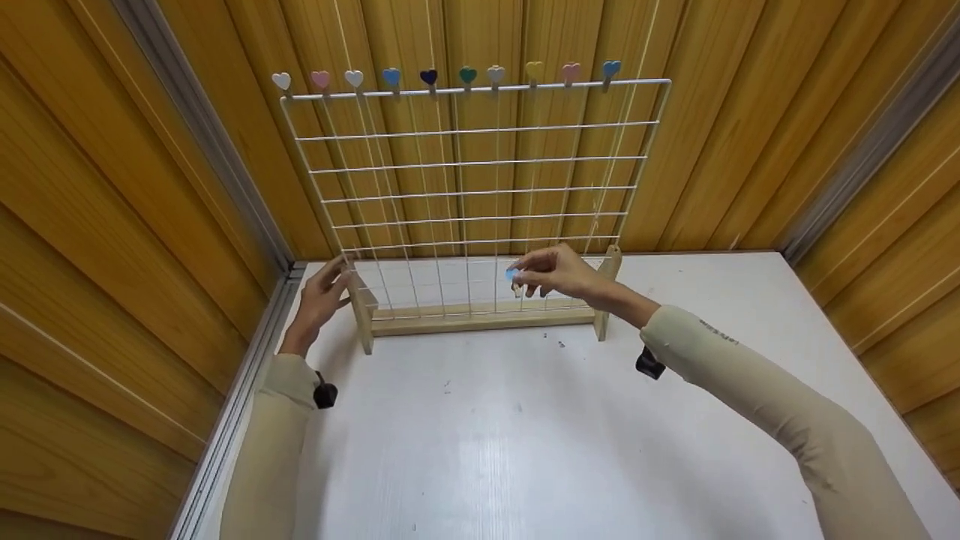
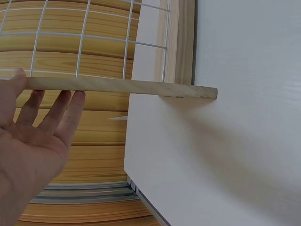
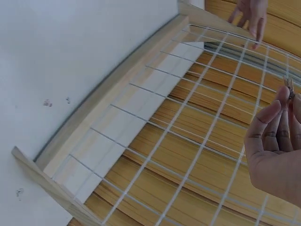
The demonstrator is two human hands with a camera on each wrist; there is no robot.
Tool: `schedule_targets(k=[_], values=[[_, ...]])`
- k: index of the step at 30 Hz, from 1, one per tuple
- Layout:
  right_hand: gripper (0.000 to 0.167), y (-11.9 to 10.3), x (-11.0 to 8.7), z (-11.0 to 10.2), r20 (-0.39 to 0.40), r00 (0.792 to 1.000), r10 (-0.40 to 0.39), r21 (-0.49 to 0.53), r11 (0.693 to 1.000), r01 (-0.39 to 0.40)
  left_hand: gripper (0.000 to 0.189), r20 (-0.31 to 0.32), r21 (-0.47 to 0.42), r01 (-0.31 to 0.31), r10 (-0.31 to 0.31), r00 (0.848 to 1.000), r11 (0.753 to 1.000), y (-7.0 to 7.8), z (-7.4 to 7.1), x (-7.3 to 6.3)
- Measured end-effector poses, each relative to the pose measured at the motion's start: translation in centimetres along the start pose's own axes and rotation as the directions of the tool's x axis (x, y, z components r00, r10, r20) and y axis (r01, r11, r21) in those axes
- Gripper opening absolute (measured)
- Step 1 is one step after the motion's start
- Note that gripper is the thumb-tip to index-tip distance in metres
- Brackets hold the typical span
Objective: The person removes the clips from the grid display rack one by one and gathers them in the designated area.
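A white wire grid (image 1: pixel 480 160) stands tilted in a wooden base (image 1: pixel 487 324). My left hand (image 1: pixel 319 300) grips the base's left upright (image 2: pixel 141 88), thumb on one face and fingers on the other in the left wrist view. In front of the grid's lower right part, my right hand (image 1: pixel 562 271) pinches a small wooden clothespin (image 1: pixel 512 275) with a light blue heart. The clothespin's wooden end (image 3: pixel 289 84) sticks out past the fingertips in the right wrist view. Along the grid's top wire sit several heart clothespins, among them a green one (image 1: pixel 468 74) and a yellow one (image 1: pixel 534 70).
The base stands near the back of a white table (image 1: pixel 465 450). Wood-look panels (image 1: pixel 750 135) close in the back and sides, with a metal rail (image 1: pixel 240 420) along the left edge. Small dark marks (image 1: pixel 561 344) dot the table before the base.
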State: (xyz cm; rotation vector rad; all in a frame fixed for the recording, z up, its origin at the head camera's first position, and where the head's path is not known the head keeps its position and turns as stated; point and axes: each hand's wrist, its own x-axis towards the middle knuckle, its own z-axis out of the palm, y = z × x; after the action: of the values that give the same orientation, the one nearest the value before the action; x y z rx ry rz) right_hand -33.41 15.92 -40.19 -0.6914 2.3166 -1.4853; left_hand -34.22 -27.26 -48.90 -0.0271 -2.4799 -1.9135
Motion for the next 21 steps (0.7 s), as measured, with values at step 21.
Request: schedule_targets(k=[21], values=[[0.029,9.7,-0.4,8.2,0.124,0.986,0.112,0.084,0.989,-0.123,0.056,0.015,-0.029,0.047,-0.047,0.999,0.998,1.0,0.1,-0.3]])
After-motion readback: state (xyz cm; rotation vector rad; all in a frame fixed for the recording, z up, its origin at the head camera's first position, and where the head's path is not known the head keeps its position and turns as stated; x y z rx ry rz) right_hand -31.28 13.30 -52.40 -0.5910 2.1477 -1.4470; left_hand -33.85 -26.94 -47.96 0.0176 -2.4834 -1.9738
